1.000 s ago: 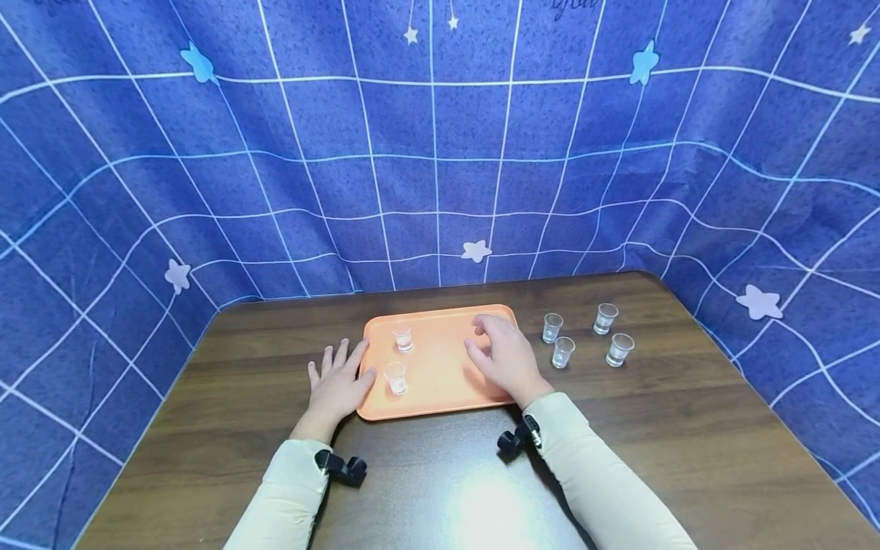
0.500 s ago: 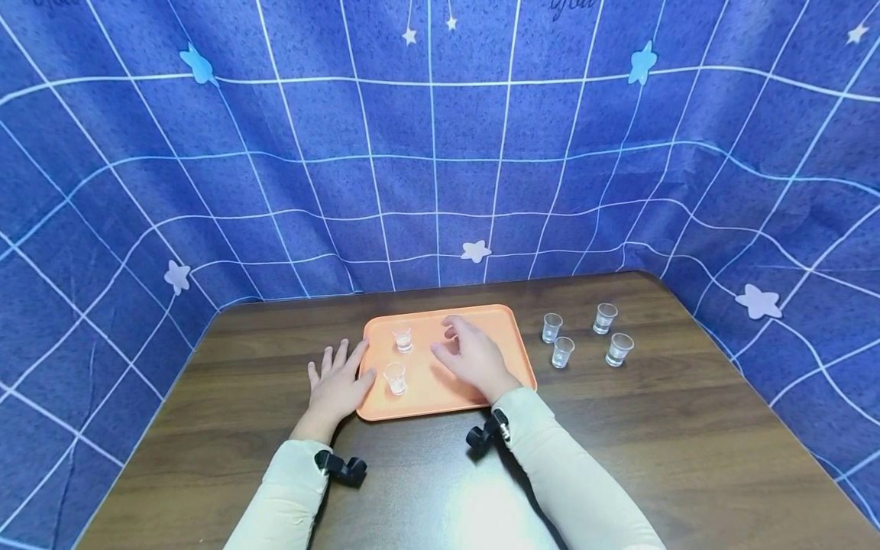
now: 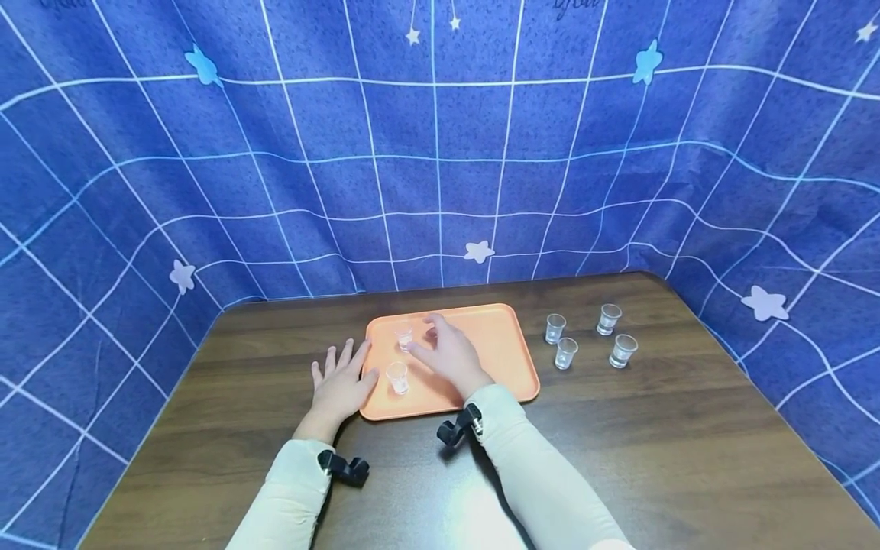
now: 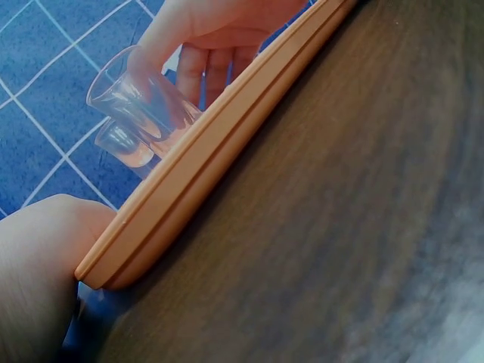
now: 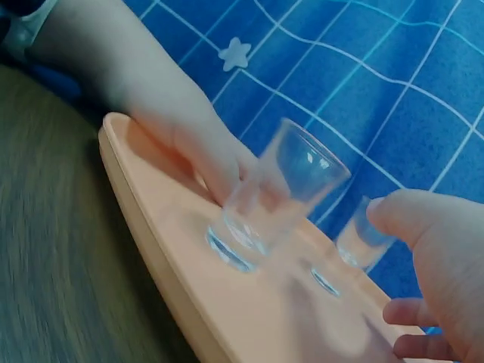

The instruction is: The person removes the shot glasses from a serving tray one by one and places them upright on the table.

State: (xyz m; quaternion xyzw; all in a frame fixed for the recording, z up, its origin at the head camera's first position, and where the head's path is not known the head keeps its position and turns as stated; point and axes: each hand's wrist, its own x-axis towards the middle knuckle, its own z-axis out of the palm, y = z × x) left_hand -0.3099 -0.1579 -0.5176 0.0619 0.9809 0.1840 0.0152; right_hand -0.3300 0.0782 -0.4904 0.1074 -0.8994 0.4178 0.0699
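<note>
An orange tray (image 3: 481, 367) lies on the table with two small clear shot glasses standing near its left end: a far shot glass (image 3: 403, 336) and a near shot glass (image 3: 397, 378). My left hand (image 3: 340, 389) rests at the tray's left edge with fingers spread and the thumb over the rim. Above the tray, my right hand (image 3: 450, 355) has its thumb and bent fingers apart, close to the far glass. From the right wrist, the thumb (image 5: 412, 215) overlaps the far glass's rim; contact cannot be told.
Right of the tray, several more shot glasses stand on the dark wooden table: one (image 3: 555, 328) near the tray, another (image 3: 566, 354) in front of it, others (image 3: 608, 319) farther right. A blue curtain (image 3: 440, 153) with white lines surrounds the table's back and sides.
My right hand has moved left across the tray, from its right end to beside the far glass. My left hand and the glasses have stayed in place.
</note>
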